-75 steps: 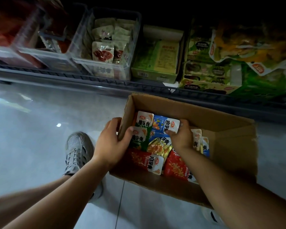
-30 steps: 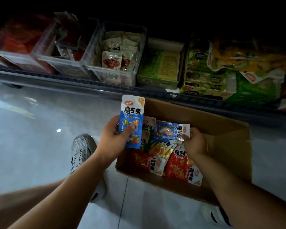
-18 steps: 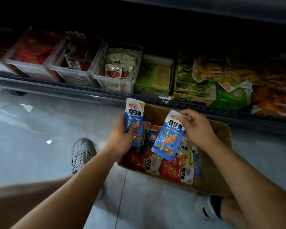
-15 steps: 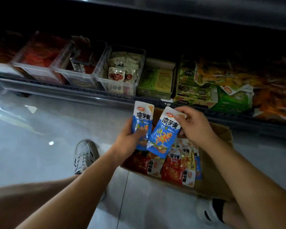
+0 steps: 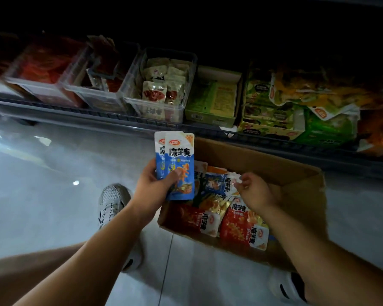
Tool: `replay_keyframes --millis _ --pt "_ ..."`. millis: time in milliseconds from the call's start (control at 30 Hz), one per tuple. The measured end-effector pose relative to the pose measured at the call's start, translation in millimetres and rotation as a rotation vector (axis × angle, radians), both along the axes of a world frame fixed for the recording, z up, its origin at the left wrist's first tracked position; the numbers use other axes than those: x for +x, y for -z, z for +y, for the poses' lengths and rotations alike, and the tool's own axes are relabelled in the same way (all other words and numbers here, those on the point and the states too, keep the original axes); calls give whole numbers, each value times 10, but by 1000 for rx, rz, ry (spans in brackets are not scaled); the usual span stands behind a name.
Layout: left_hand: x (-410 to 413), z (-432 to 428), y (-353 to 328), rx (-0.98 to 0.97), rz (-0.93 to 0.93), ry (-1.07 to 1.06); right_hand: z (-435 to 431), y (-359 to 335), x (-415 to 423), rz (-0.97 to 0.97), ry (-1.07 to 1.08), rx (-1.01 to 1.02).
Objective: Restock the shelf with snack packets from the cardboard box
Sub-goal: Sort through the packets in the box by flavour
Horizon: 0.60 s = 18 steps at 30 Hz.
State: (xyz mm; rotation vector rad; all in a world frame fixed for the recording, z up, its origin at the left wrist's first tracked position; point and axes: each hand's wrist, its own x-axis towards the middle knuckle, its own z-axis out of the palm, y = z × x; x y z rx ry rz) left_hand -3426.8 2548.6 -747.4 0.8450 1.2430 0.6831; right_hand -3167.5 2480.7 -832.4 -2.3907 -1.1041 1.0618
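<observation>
An open cardboard box [image 5: 296, 173] stands on the floor below the bottom shelf [image 5: 119, 117]. Several snack packets lie in it, red ones [image 5: 241, 228] at the front and a blue one [image 5: 217, 184] further back. My left hand [image 5: 155, 188] holds two blue packets [image 5: 179, 160] upright and stacked, just left of the box. My right hand [image 5: 254, 191] is down inside the box, fingers curled, pinching the white edge of the blue packet lying there.
On the shelf stand clear plastic bins [image 5: 161, 89] with packets, a green carton [image 5: 215, 100] and green and yellow bags [image 5: 307, 107]. My shoes [image 5: 113, 202] rest on the pale glossy floor left of and under the box.
The blue packet that my right hand had lifted now sits stacked in my left hand with the first one. My right hand has gone back down into the box.
</observation>
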Motion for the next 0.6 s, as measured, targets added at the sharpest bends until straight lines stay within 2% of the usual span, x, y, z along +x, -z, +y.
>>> replay_keyframes --millis 67,233,333,600 --pt "0 -20 10 6 21 21 -75 192 -6 -26 27 -6" --pt "19 -25 32 12 56 30 -40 522 -95 72 237 46" --pt "37 -6 35 4 68 26 -16 619 -111 75 285 54" --pt "54 1 89 16 61 63 -99 193 -41 126 293 236"
